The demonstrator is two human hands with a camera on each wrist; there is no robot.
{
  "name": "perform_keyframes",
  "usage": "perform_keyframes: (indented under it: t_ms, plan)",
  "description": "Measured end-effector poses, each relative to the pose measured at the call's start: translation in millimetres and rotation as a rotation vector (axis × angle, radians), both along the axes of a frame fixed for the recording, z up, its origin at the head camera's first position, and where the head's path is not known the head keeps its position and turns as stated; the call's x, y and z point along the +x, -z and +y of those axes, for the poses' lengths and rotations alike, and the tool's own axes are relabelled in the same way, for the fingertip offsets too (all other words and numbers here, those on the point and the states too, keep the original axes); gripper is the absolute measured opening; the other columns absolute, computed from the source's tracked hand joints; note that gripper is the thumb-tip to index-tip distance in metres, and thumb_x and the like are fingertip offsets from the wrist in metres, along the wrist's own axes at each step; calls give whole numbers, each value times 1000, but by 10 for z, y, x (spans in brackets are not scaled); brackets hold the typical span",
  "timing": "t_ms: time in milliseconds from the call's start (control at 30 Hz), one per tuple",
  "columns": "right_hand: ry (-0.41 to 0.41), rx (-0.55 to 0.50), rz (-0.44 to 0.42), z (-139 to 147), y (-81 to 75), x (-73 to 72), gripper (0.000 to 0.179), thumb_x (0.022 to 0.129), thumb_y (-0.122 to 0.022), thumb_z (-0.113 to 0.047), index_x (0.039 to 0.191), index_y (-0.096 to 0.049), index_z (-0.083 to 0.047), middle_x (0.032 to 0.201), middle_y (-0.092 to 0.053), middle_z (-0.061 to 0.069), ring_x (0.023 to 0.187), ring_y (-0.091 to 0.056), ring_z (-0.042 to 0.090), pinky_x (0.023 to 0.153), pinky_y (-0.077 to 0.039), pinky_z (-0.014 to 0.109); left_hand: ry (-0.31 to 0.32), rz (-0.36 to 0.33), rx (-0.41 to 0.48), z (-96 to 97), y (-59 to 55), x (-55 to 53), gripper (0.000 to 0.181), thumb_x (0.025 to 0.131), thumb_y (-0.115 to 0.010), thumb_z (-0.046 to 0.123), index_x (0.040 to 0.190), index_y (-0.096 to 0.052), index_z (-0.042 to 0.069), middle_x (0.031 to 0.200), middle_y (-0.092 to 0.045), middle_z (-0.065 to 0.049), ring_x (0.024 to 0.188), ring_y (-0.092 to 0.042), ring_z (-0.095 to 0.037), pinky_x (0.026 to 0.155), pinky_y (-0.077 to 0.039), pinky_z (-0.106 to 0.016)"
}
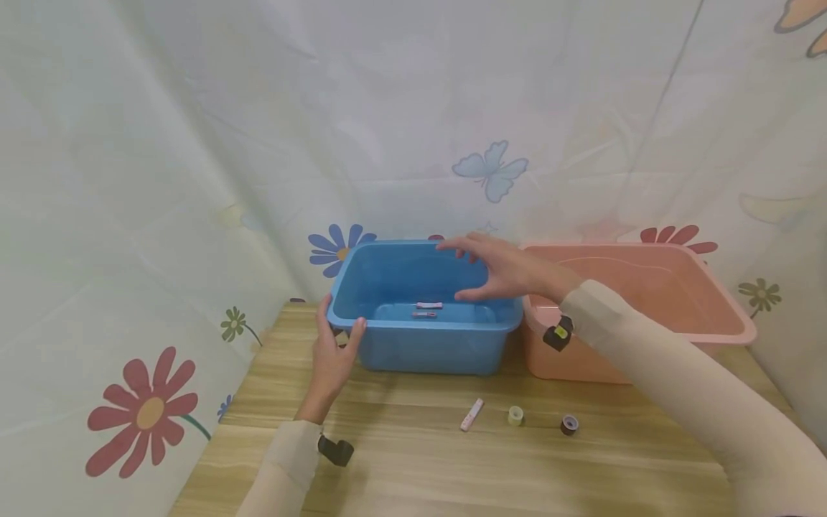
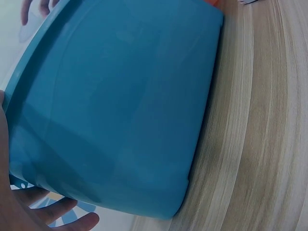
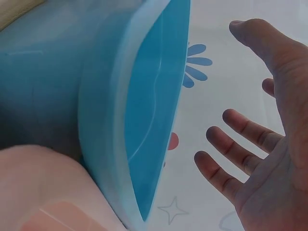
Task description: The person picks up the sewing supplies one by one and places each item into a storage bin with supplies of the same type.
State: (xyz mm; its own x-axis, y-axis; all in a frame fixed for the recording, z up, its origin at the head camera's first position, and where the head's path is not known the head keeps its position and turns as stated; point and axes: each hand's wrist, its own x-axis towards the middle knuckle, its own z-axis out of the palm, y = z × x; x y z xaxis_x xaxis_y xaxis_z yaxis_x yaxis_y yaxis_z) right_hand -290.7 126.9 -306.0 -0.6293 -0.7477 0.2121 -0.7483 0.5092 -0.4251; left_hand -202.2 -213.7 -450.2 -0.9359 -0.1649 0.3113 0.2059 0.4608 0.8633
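Note:
A blue plastic bin (image 1: pixel 426 348) stands on the wooden table. My left hand (image 1: pixel 334 359) grips its front left corner, thumb on the front wall and fingers along the left side. In the left wrist view, those fingers (image 2: pixel 60 211) lie against the end of the bin below its rim. My right hand (image 1: pixel 500 269) is above the bin's right part, fingers spread and holding nothing. Inside the bin lie two small, slim pink-and-white pieces, one (image 1: pixel 429 306) behind the other (image 1: pixel 424 315); their kind is too small to tell.
A pink bin (image 1: pixel 646 287) stands to the right of the blue one, under my right forearm. In front lie a slim pink-and-white piece (image 1: pixel 472 415), a small pale yellow-green roll (image 1: pixel 515 416) and a small dark roll (image 1: pixel 569 424). A patterned curtain (image 1: pixel 400 108) hangs behind.

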Motion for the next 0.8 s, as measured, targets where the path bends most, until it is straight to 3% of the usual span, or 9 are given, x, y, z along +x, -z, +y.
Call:
perform_keyframes:
  t_ms: [400, 800]
  plan:
    - [-32, -16, 43, 26, 64, 73, 80, 86, -82, -47, 154, -42, -33, 132, -55, -1, 118, -54, 17, 93, -53, 44, 12, 23, 2, -18, 27, -8, 82, 101, -60, 51, 163, -13, 25, 163, -35, -12, 140, -46, -36, 108, -43, -61]
    - [-65, -33, 73, 51, 113, 162, 78, 88, -79, -48, 155, -43, -29, 137, -53, -2, 122, -52, 14, 95, -52, 43, 21, 31, 2, -16, 39, -9, 81, 101, -59, 51, 163, -12, 27, 164, -33, -11, 142, -44, -36, 108, -42, -63]
